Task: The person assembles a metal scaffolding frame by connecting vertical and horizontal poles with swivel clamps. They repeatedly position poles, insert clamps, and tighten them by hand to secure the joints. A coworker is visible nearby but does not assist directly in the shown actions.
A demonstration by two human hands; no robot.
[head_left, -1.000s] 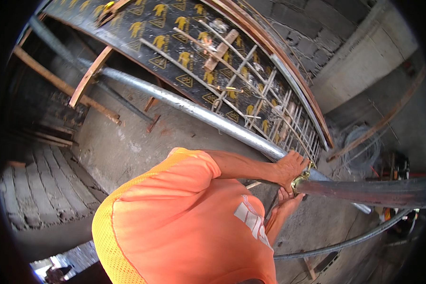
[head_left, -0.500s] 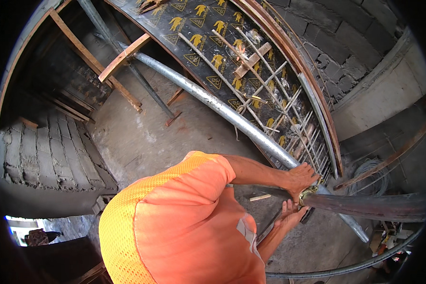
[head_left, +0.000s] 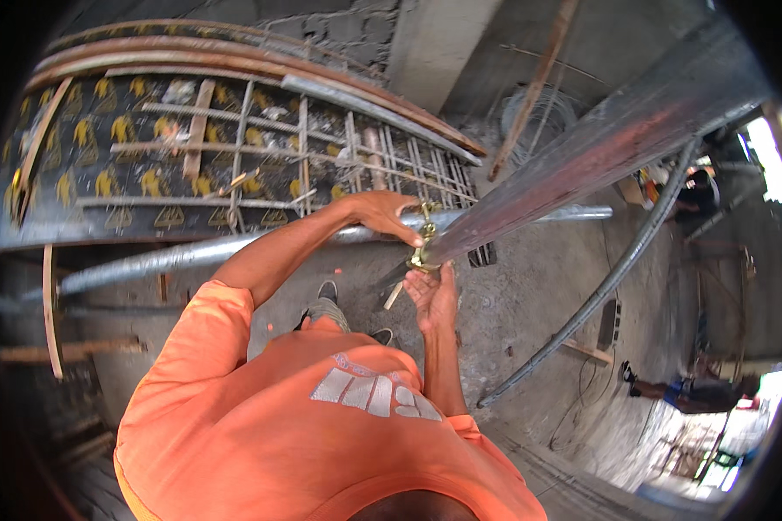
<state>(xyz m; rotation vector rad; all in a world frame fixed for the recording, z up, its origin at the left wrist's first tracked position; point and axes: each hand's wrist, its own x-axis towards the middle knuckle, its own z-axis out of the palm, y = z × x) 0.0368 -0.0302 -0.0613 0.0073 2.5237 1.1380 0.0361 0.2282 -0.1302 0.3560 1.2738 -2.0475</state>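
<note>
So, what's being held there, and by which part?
A golden pipe clamp, it seems: the left hand at its upper left side, the right hand at its lower end. Finger closure is unclear.

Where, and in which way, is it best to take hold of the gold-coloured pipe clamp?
Probably grip the gold-coloured pipe clamp by its exposed outer edge, coming from the left with the left hand, the right hand steadying from the near side. The thick dark pipe crowds its right side, whereas its left edge shows. Its finer parts are too small to tell.
</note>
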